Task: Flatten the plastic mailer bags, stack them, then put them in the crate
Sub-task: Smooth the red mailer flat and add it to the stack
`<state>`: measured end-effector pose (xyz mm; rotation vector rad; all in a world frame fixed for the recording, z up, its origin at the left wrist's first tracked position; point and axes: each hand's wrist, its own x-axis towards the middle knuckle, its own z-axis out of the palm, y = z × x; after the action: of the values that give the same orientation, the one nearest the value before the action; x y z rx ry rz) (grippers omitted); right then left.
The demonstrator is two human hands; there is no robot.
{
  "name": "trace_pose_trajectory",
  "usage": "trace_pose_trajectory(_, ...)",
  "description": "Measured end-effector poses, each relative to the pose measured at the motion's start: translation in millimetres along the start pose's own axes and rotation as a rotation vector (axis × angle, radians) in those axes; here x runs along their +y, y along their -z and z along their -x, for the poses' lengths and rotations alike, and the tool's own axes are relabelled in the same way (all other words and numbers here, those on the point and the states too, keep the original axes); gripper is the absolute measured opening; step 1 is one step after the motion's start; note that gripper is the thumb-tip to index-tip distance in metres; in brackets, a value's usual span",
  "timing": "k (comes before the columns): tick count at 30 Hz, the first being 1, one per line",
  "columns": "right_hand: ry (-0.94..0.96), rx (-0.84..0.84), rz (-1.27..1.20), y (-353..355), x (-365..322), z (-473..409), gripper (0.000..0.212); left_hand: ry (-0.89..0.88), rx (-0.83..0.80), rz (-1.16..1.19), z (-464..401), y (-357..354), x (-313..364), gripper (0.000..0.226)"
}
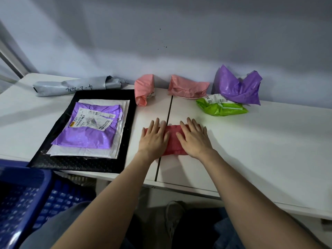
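A red mailer bag [172,140] lies on the white table [251,141] in front of me. My left hand [154,139] presses flat on its left part and my right hand [195,137] presses flat on its right part, fingers straight. To the left lies a stack: a purple mailer [89,130] on white mailers [124,126] on a large black mailer [77,162]. A blue crate [23,200] stands at the lower left, below the table edge.
Crumpled bags lie along the wall: a rolled grey one [79,85], two pink ones [144,88] [187,86], a green one [221,107] and a purple one [237,85]. A seam [168,121] runs down the table under the red bag.
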<state>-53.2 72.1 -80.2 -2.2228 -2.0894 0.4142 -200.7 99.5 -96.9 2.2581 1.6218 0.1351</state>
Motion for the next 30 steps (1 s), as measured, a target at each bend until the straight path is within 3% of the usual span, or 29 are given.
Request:
trace_pose_trajectory(5,0.006,-0.030,-0.008,-16.6,-3.4,0.6,0.056,-0.058,-0.041,-0.148,-4.4,-24.7,-12.1,0.087)
trace_pose_trajectory(13,-0.008,-0.017,0.002,-24.7,-1.9,1.2,0.056,-0.077,-0.012,-0.225,-6.5,-33.0,-13.9,0.083)
trace_pose_trajectory(17,0.006,-0.007,0.051,-26.8,-2.4,1.9,0.057,-0.052,0.020,-0.192,-0.3,-28.4,-8.2,0.065)
trace_pose_trajectory(21,0.005,-0.017,0.084,-28.3,-2.4,1.1,0.057,-0.045,0.039,-0.205,2.0,-26.7,-5.5,0.078)
trace_pose_trajectory(24,0.004,-0.016,0.093,-29.2,-2.7,1.4,0.057,-0.041,0.044,-0.216,2.2,-28.0,-5.2,0.066)
trace_pose_trajectory(28,0.004,-0.018,0.097,-30.0,-3.6,1.6,0.057,-0.036,0.056,-0.225,3.7,-28.1,-5.1,0.074)
trace_pose_trajectory(30,-0.001,-0.022,0.093,-30.7,-3.8,1.2,0.057,-0.030,0.043,-0.222,3.0,-28.0,-4.5,0.061)
